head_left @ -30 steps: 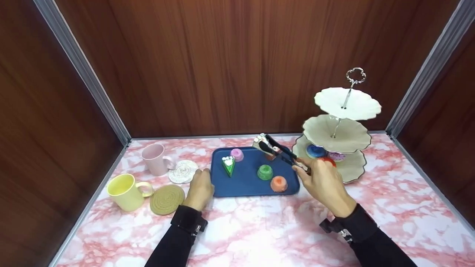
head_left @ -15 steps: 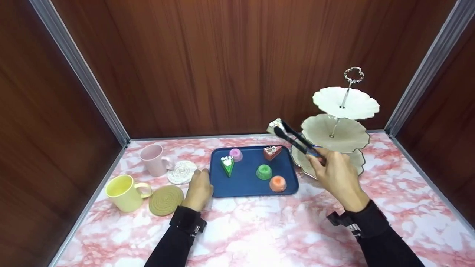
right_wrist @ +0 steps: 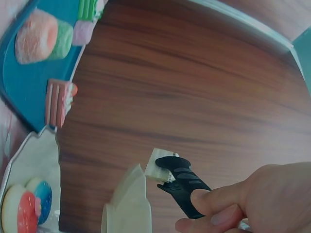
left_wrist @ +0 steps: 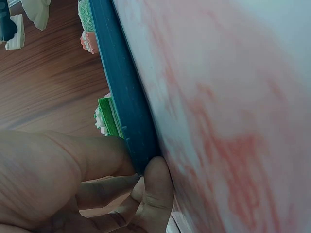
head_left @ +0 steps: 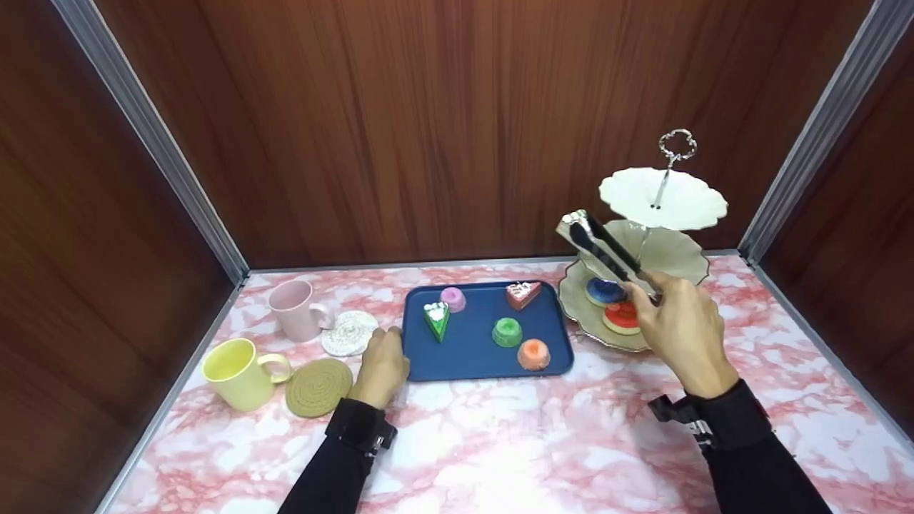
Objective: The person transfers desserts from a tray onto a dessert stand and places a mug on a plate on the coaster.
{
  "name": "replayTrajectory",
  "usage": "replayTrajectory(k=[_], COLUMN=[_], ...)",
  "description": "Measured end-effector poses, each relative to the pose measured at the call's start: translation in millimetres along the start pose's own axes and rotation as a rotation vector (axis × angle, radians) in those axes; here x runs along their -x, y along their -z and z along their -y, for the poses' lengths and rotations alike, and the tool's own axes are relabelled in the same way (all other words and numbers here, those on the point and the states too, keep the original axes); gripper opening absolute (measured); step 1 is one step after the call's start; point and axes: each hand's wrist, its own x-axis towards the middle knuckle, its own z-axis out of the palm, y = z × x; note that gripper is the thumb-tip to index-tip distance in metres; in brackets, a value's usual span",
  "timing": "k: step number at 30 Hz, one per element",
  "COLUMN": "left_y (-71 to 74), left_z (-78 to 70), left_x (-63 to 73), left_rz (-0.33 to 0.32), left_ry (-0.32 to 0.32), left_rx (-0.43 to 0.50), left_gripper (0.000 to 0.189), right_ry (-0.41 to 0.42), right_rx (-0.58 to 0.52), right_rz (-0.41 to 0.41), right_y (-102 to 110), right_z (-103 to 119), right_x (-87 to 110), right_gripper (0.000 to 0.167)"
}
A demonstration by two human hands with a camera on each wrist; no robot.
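Observation:
My right hand (head_left: pixel 682 332) grips black tongs (head_left: pixel 607 250), which pinch a cream-coloured cake slice (right_wrist: pixel 158 165) topped with white dollops. The slice is raised in front of the left side of the tiered stand's middle plate (head_left: pixel 678 250). With my left hand (head_left: pixel 383 365) I pinch the left edge of the blue tray (head_left: pixel 464 364); the left wrist view has fingers on both sides of the rim. On the tray lie a green cake slice (head_left: pixel 437 321), a red-brown cake slice (head_left: pixel 522 294), a pink cupcake-like sweet (head_left: pixel 453 299), a green one (head_left: pixel 507 332) and an orange one (head_left: pixel 533 354).
The three-tiered stand's bottom plate (head_left: pixel 582 314) holds a blue doughnut (head_left: pixel 603 291) and a red doughnut (head_left: pixel 621 318). At left stand a pink mug (head_left: pixel 294 314) and a yellow mug (head_left: pixel 239 375), beside a white coaster (head_left: pixel 350 333) and a tan coaster (head_left: pixel 319 387). Wooden panels enclose the table.
My right hand has carried the tongs and the cream cake slice up and rightward, from over the tray to the stand. The left hand stays at the tray's edge.

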Motion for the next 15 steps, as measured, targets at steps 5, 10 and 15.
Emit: replayTrajectory(k=[5,10,15], left_y=[0.0,0.4,-0.1], left_z=[0.0,-0.1,-0.2], left_x=[-0.3,-0.1,0.1], left_rz=[0.003,-0.001,-0.005], left_ry=[0.003,-0.007,-0.006], left_rx=[-0.008,-0.006,-0.009], left_gripper=[0.039,0.037,0.039], right_ry=[0.004,-0.027,-0.083], right_rx=[0.032,0.067,0.112], right_rz=[-0.049,-0.056,-0.046], right_y=[2,4,4], right_z=[-8,-14,-16], right_x=[-3.6,-4.7,-3.8], right_gripper=[0.037,0.04,0.039])
